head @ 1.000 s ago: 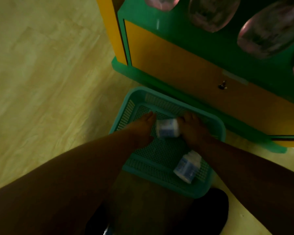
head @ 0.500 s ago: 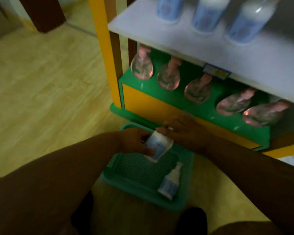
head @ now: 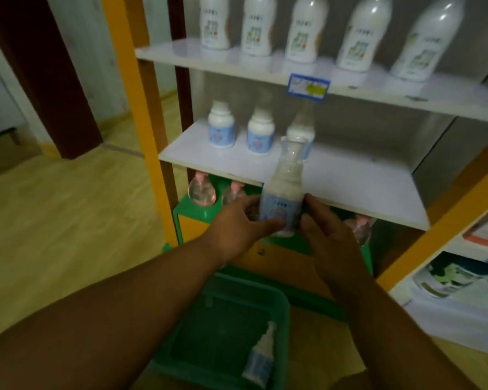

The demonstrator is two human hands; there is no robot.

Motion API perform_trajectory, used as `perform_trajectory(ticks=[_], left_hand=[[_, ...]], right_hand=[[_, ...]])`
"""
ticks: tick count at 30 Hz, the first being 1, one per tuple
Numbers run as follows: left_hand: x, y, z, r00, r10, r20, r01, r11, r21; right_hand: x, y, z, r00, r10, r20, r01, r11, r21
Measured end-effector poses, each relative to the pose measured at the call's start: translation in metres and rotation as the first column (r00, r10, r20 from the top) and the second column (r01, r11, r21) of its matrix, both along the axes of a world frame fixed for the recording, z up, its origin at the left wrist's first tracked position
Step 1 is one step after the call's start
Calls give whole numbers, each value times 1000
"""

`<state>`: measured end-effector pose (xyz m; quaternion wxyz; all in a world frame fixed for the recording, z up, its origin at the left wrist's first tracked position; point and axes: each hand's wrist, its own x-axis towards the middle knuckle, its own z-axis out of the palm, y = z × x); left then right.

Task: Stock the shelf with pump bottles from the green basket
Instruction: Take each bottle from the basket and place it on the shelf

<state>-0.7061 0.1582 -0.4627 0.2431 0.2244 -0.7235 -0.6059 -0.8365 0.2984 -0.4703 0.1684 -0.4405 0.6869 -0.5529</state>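
At frame centre, the left hand (head: 237, 229) and right hand (head: 326, 235) clamp a white pump bottle (head: 283, 192) upright between their fingers, before the middle shelf (head: 350, 181), above the green basket (head: 226, 330).

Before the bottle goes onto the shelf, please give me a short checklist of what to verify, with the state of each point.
1. Held pump bottle gripped by left hand and right hand: ok.
2. Bottle upright, pump on top: ok.
3. Free space on the middle shelf right of the standing bottles: ok.
4. Bottle already resting on the shelf: not ok, it is in front of the edge.
5. Green basket emptied: not ok, one bottle remains.
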Motion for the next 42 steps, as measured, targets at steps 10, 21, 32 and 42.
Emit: perform_trajectory(ticks=[10, 21, 32, 42], left_hand=[[-74, 20, 26, 991, -128, 43, 133, 979, -156], [-188, 13, 26, 926, -28, 378, 292, 690, -663], [-239, -33, 17, 879, 144, 454, 245, 681, -690], [-258, -52, -1, 882, 311, 353, -29, 785, -618]], right_hand=[[-59, 8, 4, 990, -98, 105, 106, 991, -77], [-128, 12, -13, 911, -407, -63, 406, 913, -41], [-191, -36, -4, 921, -366, -129, 371, 928, 15], [-222, -67, -23, 895, -395, -209, 404, 915, -1]])
